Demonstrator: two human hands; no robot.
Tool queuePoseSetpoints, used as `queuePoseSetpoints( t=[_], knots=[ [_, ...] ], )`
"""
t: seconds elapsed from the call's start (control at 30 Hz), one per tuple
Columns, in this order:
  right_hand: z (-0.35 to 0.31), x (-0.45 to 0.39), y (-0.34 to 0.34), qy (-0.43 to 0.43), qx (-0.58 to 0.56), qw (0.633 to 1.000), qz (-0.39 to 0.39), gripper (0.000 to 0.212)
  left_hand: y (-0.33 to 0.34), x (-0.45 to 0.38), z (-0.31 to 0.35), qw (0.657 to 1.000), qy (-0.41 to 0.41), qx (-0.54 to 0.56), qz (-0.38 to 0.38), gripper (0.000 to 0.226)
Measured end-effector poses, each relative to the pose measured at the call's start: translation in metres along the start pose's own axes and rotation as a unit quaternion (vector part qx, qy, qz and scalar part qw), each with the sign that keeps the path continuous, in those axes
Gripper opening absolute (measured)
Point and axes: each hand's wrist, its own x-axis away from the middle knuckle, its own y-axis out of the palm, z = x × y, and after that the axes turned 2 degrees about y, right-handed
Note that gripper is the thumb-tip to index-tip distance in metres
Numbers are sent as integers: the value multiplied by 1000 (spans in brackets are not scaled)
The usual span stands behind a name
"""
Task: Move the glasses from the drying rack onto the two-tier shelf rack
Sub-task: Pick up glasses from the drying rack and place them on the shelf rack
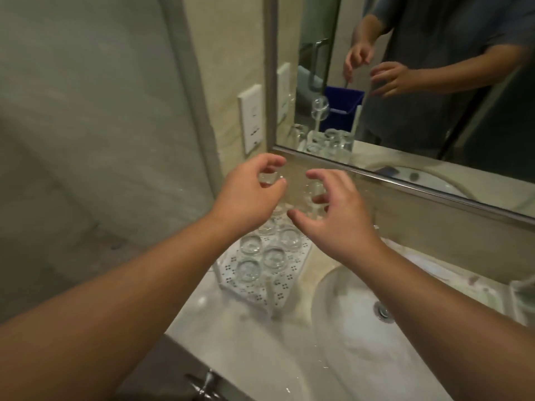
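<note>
Several clear glasses [274, 257] stand upside down in rows on a white perforated rack [231, 263] on the counter, left of the sink. My left hand [246, 198] hovers over the rack's far end, its index finger and thumb curled around a small clear glass [267, 179]; whether they touch it is unclear. Beside it, my right hand [337, 218] has its fingers spread over another faint, blurred glass [314, 191] and holds nothing. The rack's far part is hidden under both hands.
A white sink basin [333, 290] with its drain [383, 311] lies right of the rack. A framed mirror [434, 82] runs along the back wall and reflects the person and glasses. A wall socket [251, 118] sits left of the mirror. A chrome tap [202, 384] is at the bottom.
</note>
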Motion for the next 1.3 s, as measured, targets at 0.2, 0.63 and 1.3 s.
queuePoseSetpoints(
  t=[0.2, 0.63, 1.3],
  knots=[
    [-31, -5, 60, -12, 8, 997, -76, 63, -48, 17, -43, 999, -33, -4, 16, 33],
    [-36, -8, 133, 7, 78, 964, -255, 83, -77, 49, -129, 988, -147, -27, 34, 50],
    [-26, -26, 178, 82, 27, 937, -338, 69, -60, 62, -184, 953, -238, 155, -101, 91]
  ],
)
